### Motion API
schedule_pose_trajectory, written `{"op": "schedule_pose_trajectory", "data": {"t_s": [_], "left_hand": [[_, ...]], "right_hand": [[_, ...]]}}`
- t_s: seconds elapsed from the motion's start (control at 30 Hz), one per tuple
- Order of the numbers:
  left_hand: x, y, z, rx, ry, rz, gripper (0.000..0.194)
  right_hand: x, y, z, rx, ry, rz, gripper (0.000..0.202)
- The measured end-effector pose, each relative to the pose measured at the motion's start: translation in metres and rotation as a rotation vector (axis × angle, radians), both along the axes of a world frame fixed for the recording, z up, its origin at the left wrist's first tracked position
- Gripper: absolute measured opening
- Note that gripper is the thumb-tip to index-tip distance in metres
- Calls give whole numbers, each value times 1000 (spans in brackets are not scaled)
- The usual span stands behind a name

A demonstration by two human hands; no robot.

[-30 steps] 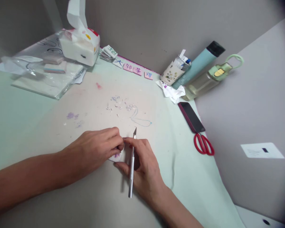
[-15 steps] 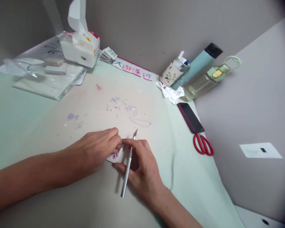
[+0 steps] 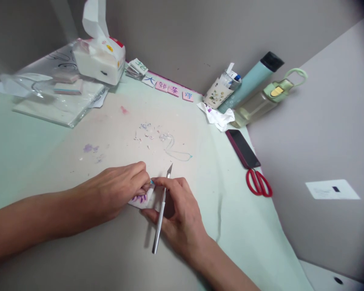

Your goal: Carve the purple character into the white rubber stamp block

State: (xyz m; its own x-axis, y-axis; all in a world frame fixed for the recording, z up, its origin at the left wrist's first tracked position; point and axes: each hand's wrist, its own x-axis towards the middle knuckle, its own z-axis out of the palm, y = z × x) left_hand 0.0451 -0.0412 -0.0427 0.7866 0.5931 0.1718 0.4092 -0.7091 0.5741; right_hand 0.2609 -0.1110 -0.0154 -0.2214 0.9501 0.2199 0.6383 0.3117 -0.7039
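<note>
My left hand [image 3: 129,182] is closed in a fist over a small white slab [image 3: 148,199] with purple marks. Its curled fingers press on the slab's face, and anything inside them is hidden. My right hand [image 3: 183,214] steadies the slab between thumb and forefinger at its right side. A silver craft knife [image 3: 159,226] lies across that same hand, blade pointing away from me, handle passing over the thumb. A bit of blue shows at the slab's upper corner. Beyond the hands, small shavings [image 3: 148,136] are scattered over the smudged beige surface [image 3: 118,125].
Several lettered pink and white tiles [image 3: 173,90] line the back edge. A tissue pack [image 3: 98,60] and plastic-wrapped sheets [image 3: 57,105] sit at back left. A pen cup [image 3: 220,91], two bottles [image 3: 248,83], a crumpled tissue [image 3: 216,117], a phone [image 3: 243,148] and red scissors [image 3: 259,182] stand or lie along the right.
Both hands and the slab sit slightly further left in view, as the whole scene has shifted a little. More purple marking shows below my left fist. The grip looks the same.
</note>
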Motion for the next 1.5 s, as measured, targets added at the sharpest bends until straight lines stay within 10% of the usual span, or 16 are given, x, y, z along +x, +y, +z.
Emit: {"op": "schedule_pose_trajectory", "data": {"t_s": [0.23,0.43,0.83,1.5], "left_hand": [[-5,5,0,35,21,10,18],[-20,25,16,77,-30,297,18],[-1,5,18,44,-153,-50,24],[14,-3,14,261,17,-11,25]], "right_hand": [[0,-1,1,25,3,16,55],[1,-4,-1,5,11,-13,60],[2,-4,-4,45,44,8,63],[0,-3,-1,36,34,17,58]]}}
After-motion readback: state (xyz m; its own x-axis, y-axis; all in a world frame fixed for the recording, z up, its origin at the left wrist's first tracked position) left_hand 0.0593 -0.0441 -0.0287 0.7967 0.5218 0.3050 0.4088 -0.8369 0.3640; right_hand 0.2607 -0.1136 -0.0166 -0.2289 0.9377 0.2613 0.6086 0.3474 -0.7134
